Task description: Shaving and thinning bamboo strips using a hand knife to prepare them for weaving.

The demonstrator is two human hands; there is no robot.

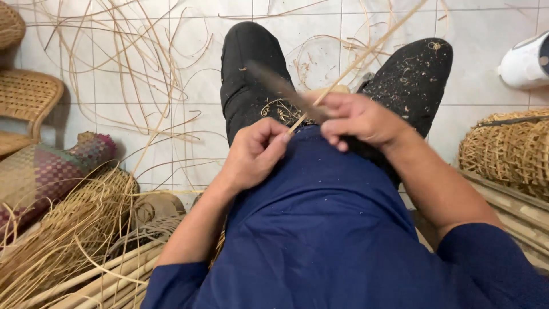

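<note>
Two hands: left hand [254,153], right hand [357,120]. One knife [283,90], blurred. One long cane strip [354,63] pinched between the hands. Two black-clad knees. One white appliance [526,62] at the floor's right edge. One open-weave basket [506,151] on the right. One chequered woven mat roll [46,171] at the left. Loose cane strands on the tiled floor [171,51]: too many to count.
</note>
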